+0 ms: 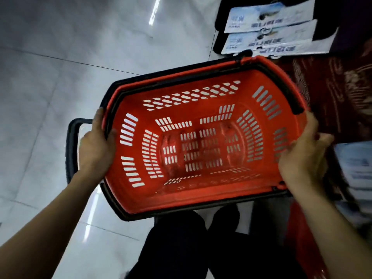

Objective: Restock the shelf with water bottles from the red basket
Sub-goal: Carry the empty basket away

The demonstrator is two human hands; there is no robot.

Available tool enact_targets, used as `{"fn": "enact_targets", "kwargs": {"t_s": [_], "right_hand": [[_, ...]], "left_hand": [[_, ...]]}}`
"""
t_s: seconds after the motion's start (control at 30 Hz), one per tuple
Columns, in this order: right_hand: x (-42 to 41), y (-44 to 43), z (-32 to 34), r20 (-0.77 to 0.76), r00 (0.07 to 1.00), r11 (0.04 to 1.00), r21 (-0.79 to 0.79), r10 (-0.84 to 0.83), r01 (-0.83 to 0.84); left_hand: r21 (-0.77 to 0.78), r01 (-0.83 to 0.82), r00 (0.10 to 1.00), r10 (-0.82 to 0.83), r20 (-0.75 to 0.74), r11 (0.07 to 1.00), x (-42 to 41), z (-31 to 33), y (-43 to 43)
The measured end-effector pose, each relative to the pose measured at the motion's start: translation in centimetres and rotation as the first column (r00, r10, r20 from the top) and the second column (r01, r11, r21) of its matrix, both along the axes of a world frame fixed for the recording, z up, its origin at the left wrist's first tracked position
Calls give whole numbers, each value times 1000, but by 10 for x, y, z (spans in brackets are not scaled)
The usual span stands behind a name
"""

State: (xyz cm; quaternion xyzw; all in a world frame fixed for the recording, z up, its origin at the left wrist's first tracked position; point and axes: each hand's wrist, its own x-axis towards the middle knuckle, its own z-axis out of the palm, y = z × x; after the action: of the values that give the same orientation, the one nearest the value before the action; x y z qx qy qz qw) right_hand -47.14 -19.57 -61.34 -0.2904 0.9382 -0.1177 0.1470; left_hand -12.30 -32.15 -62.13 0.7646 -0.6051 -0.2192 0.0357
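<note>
While both forearms reached fwd from the bottom of the view, over dark trousers and shoes, the red basket (201,141) hung between them above the floor (50,77), held w/ its open top facing the camera. It was empty: no water bottles inside, floor tiles showing thru the slots.

Left hand (96,143) was clamped on the short left rim, thumb over the edge, fingers underneath out of sight. Right hand (302,156) gripped the opposite rim near the corner, fingers curled round the outside wall, a couple looking loose; blur makes that hard to judge.

Handling, as a judgement: rigid moulded plastic, light when empty, not fragile, rim thick enough for a firm pinch. Two-hand rim grip at opposite ends looked balanced. The black handles (181,77) folded flat along the rim would do for one-hand carry. A second black handle (70,148) stuck out past the left hand.

Further off, upper right, packs w/ blue-white labels (269,27) lay stacked on a dark shelf; prob. bottled water, lettering too blurred to read.
</note>
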Motion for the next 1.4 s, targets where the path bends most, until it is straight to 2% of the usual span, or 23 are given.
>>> {"fn": "enact_targets", "kwargs": {"t_s": [0.13, 0.37, 0.53, 0.7, 0.83, 1.0, 1.27, 1.4], "right_hand": [[-4, 12, 86, 62, 993, 995, 13, -97, 96], [-3, 14, 282, 158, 973, 984, -38, -166, 174], [4, -9, 413, 178, 982, 989, -122, -63, 85], [13, -52, 497, 138, 990, 987, -160, 11, 11], [28, -120, 533, 95, 987, 973, -205, 131, -109], [89, -226, 564, 48, 973, 937, -283, 226, -204], [232, -372, 612, 28, 919, 863, -357, 394, -359], [312, -430, 621, 0, 865, 808, -356, 502, -469]], "left_hand": [[-8, 38, 999, -38, 37, 999, -7, 79, -5], [-40, 12, 998, -10, 54, 999, -1, 283, 0], [-144, -49, 999, 49, -4, 988, 17, 422, -11], [-245, -184, 983, 170, -77, 952, 55, 513, -21], [-345, -287, 958, 259, -126, 893, 95, 554, -42], [-375, -436, 899, 381, -215, 818, 157, 571, -89], [-475, -553, 829, 506, -237, 684, 284, 603, -156], [-494, -626, 760, 615, -211, 604, 349, 611, -163]]}}
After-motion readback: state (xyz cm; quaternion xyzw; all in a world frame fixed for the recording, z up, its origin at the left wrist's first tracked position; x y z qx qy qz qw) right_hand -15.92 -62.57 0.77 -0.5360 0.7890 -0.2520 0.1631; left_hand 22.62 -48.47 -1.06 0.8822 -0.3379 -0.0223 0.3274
